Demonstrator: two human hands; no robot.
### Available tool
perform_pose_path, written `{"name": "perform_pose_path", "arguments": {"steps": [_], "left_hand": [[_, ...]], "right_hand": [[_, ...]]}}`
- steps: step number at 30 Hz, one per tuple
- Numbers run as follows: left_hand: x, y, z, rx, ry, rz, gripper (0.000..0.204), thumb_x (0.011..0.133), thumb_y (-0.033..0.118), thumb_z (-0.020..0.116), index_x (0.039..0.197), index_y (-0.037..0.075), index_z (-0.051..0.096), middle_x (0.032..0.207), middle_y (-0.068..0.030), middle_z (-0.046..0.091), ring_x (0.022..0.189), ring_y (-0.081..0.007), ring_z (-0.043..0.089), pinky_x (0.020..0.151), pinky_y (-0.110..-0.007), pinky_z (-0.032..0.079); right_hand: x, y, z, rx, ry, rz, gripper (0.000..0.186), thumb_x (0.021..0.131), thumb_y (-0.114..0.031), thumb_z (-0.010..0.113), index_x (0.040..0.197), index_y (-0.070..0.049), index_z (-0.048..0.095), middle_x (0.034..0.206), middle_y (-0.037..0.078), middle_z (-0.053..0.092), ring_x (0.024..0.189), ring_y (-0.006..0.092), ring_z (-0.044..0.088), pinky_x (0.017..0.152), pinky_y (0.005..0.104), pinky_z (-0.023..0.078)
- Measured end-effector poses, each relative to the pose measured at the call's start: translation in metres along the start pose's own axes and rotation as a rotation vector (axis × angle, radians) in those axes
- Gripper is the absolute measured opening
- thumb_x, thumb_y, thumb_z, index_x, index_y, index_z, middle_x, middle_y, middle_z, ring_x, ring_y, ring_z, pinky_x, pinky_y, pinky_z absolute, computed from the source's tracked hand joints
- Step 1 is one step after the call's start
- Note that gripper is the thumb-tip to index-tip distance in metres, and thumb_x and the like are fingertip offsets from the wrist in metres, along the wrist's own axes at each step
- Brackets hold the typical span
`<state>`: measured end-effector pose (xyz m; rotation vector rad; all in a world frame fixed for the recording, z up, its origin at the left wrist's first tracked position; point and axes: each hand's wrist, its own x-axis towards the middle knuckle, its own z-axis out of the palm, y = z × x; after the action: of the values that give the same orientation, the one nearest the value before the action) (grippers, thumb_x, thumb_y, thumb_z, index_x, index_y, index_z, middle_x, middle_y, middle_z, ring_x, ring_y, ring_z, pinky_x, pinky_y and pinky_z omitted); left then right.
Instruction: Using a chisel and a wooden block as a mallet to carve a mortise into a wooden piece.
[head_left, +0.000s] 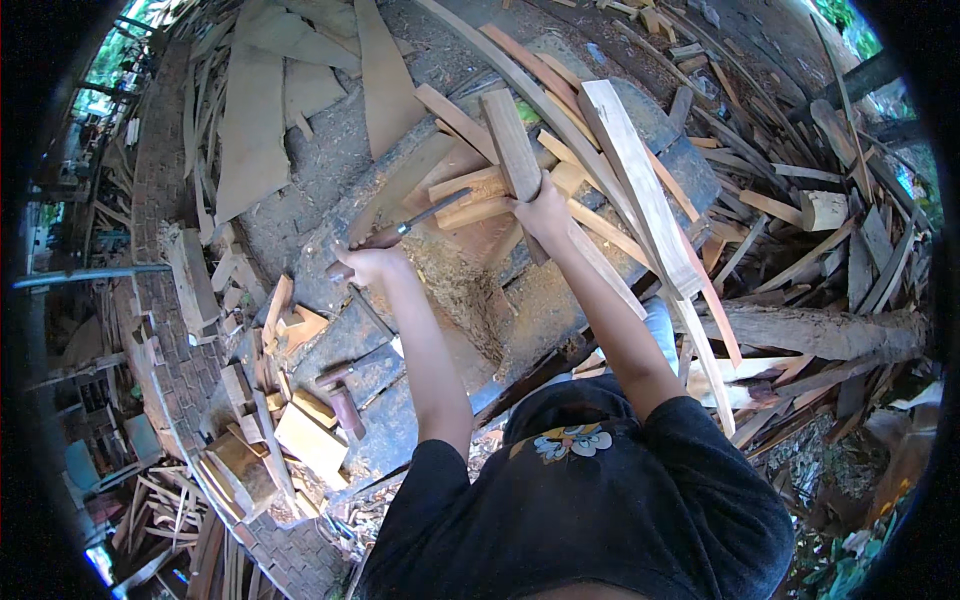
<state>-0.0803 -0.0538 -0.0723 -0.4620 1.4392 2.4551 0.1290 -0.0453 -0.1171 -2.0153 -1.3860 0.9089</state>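
My left hand point(367, 264) grips the wooden handle of a chisel point(415, 222), whose dark metal blade points right toward the wood. My right hand point(541, 212) holds a dark upright plank point(511, 145) that stands on a sawdust-covered workbench point(560, 300). Short pale wood blocks point(468, 190) lie just behind the chisel tip, between my two hands. A long pale board point(640, 185) leans across the bench to the right of my right hand.
Offcuts and small blocks point(300, 425) pile up at the lower left on dark planks. Wide flat boards point(255, 120) lie at the upper left. A rough log point(820, 332) and many scattered slats point(800, 200) fill the right side.
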Motion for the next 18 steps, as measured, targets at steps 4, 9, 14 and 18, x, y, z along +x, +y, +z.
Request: {"name": "perform_pose_path", "arguments": {"steps": [4,9,14,18], "left_hand": [[0.021,0.011,0.008,-0.182,-0.241,0.12,0.025,0.078,0.016,0.055,0.098,0.002,0.047,0.063,-0.003,0.041,0.052,-0.0123,0.04,0.047,-0.026,0.036],[-0.02,0.035,0.026,-0.159,-0.456,0.159,0.016,0.078,0.008,0.053,0.091,0.001,0.047,0.06,0.0,0.037,0.05,-0.0101,0.034,0.044,-0.025,0.031],[-0.03,0.029,0.036,-0.126,-0.508,0.2,0.014,0.077,0.006,0.054,0.086,-0.001,0.045,0.062,-0.0018,0.042,0.05,-0.0097,0.036,0.043,-0.025,0.031],[-0.038,0.023,0.043,-0.127,-0.533,0.209,0.012,0.077,0.005,0.055,0.078,0.001,0.044,0.057,-0.0017,0.042,0.047,-0.0094,0.036,0.042,-0.024,0.031]], "right_hand": [[0.0,0.0,0.004,-0.019,-0.006,-0.003,0.078,0.061,-0.034,0.069,0.125,-0.006,0.034,0.092,0.02,0.06,0.087,0.0334,0.058,0.077,0.041,0.045],[0.001,0.0,-0.004,-0.041,-0.071,0.005,0.087,0.059,-0.038,0.07,0.127,0.0,0.031,0.098,0.023,0.058,0.091,0.0324,0.057,0.078,0.0379,0.045],[-0.001,-0.002,-0.006,-0.028,-0.079,0.01,0.086,0.059,-0.037,0.07,0.127,0.0,0.032,0.099,0.022,0.058,0.091,0.032,0.057,0.078,0.0379,0.045],[0.0,-0.005,-0.009,-0.021,-0.117,0.006,0.082,0.059,-0.035,0.07,0.125,-0.002,0.034,0.098,0.021,0.058,0.09,0.0324,0.057,0.076,0.0387,0.046]]}}
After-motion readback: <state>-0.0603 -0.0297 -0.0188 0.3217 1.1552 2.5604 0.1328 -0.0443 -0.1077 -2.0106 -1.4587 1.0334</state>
